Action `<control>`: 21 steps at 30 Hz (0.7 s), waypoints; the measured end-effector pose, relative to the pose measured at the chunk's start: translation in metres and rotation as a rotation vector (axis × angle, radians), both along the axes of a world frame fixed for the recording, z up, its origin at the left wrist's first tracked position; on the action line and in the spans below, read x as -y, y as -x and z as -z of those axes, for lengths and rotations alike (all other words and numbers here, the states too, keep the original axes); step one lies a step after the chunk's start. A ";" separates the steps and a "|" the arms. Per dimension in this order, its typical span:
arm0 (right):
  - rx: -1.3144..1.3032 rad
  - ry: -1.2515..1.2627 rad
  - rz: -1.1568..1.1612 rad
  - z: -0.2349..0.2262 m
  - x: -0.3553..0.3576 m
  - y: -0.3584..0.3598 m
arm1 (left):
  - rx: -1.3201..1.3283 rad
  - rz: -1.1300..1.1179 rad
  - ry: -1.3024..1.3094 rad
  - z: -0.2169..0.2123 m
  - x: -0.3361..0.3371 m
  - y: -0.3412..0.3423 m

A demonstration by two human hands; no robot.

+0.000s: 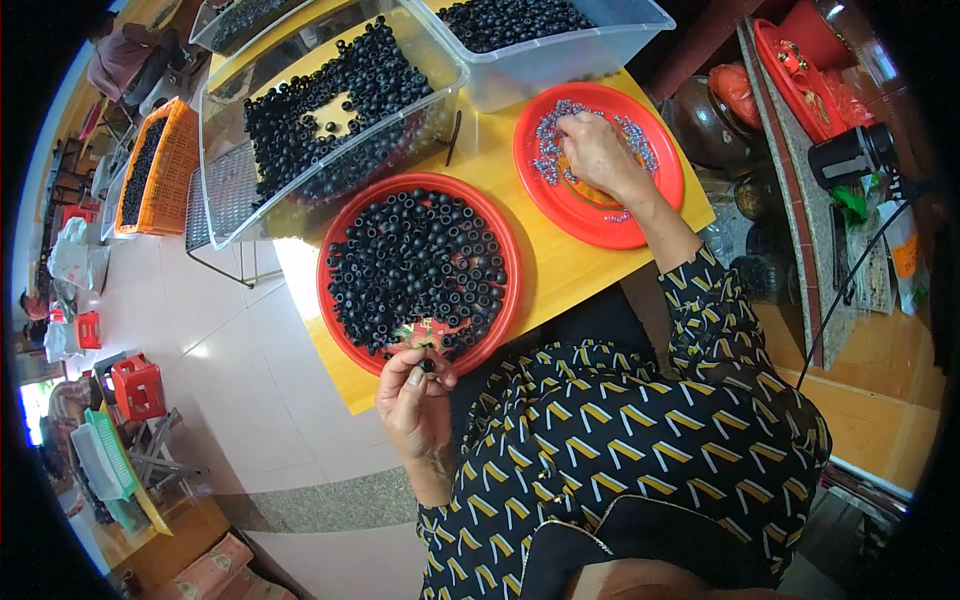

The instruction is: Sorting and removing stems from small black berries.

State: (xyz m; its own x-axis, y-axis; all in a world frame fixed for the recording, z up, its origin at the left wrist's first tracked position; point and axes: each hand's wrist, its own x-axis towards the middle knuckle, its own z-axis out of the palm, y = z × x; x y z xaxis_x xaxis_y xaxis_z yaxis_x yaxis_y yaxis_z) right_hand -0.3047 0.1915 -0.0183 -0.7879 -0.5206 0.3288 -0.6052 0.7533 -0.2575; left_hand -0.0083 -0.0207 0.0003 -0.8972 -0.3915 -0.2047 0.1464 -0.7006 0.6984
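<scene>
While the left hand (413,400) is at the near edge of a round red tray (325,280), its fingers are squeezed close together on one small black bead (428,365) — it sits right at the tips. Lots more black beads (410,260), many with round holes, fill the tray, and a bit of its flowery bottom shows near the hand. The right hand (597,155) is over a red plate (662,190), with its fingers bent down at the tiny purple-grey bits (640,145); I cannot tell how far apart the tips are, or if they have hold of any. The tray and plate are on a yellow desk (540,295) — behind them are big clear tubs (540,72) with more black beads inside
</scene>
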 end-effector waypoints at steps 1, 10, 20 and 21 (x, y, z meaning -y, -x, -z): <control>0.000 -0.001 -0.003 0.000 0.000 0.000 | 0.011 0.001 -0.004 0.000 0.000 -0.001; 0.410 0.312 0.064 -0.044 -0.033 -0.023 | 0.002 -0.003 -0.028 0.004 0.001 -0.001; 0.151 0.087 -0.006 -0.041 -0.050 -0.028 | -0.038 0.043 -0.036 0.002 -0.001 0.001; 0.123 0.091 0.016 -0.039 -0.053 -0.025 | -0.061 0.043 -0.037 0.002 0.000 0.000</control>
